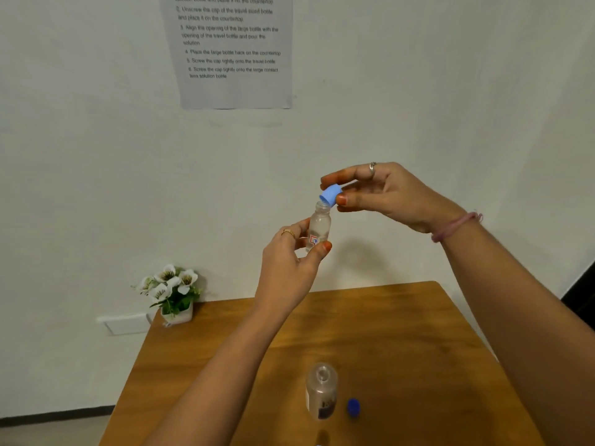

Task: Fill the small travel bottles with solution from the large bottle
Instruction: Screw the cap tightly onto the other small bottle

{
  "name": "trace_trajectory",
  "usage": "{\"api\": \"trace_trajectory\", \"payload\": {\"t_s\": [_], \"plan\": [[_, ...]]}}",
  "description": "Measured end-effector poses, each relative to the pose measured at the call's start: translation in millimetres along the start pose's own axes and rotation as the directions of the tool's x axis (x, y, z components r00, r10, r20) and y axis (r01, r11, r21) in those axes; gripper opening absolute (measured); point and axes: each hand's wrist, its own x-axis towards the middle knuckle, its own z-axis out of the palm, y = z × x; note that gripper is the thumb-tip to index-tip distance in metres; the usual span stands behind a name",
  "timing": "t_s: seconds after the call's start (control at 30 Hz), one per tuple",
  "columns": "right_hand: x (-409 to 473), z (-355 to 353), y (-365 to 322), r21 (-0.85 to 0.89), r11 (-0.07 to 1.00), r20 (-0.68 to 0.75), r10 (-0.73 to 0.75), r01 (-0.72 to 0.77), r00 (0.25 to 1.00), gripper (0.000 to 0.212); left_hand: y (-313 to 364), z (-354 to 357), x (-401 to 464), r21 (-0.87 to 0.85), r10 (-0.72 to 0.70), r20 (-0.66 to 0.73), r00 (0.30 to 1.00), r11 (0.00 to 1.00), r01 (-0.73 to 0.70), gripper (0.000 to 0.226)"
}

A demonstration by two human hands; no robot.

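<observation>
My left hand (291, 252) holds a small clear travel bottle (318, 227) upright in the air, pinched near its base; it has a red-marked label and clear liquid inside. My right hand (383, 193) pinches a light blue cap (330, 194), tilted, right at the bottle's open mouth. The large clear bottle (322, 390) stands uncapped on the wooden table (402, 333), near its front. Its dark blue cap (353, 407) lies on the table just to its right.
A small pot of white artificial flowers (172, 292) stands at the table's far left corner. A printed instruction sheet (233, 49) hangs on the white wall behind. A dark object (582, 304) shows at the right edge.
</observation>
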Motion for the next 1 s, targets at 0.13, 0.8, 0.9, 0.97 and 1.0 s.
{"api": "trace_trajectory", "payload": {"t_s": [0.13, 0.8, 0.9, 0.97, 1.0], "plan": [[15.8, -1.6, -23.5, -0.202, 0.979, 0.084, 0.01, 0.008, 0.996, 0.033, 3.1, -12.7, 7.5, 0.0, 0.0, 0.021, 1.0, 1.0, 0.0, 0.043], [42.0, 20.7, -56.8, -0.623, 0.778, -0.038, 0.075, -0.083, 0.996, 0.047, 18.5, -28.3, 7.2, -0.099, -0.079, 0.017, 0.997, 0.992, 0.08, 0.042], [35.2, 14.0, -64.2, -0.568, 0.809, -0.004, 0.184, -0.154, 0.983, 0.071, 20.0, -27.8, 5.8, -0.115, -0.071, 0.018, 0.997, 0.991, 0.073, 0.043], [29.9, 9.2, -64.6, -0.51, 0.848, 0.073, 0.209, -0.144, 0.975, 0.054, 21.4, -27.4, 5.6, -0.118, -0.07, 0.016, 0.997, 0.99, 0.071, 0.042], [28.5, 9.8, -61.8, -0.49, 0.862, 0.076, 0.187, -0.126, 0.979, 0.043, 21.9, -27.1, 5.7, -0.121, -0.072, 0.015, 0.997, 0.99, 0.073, 0.042]]}}
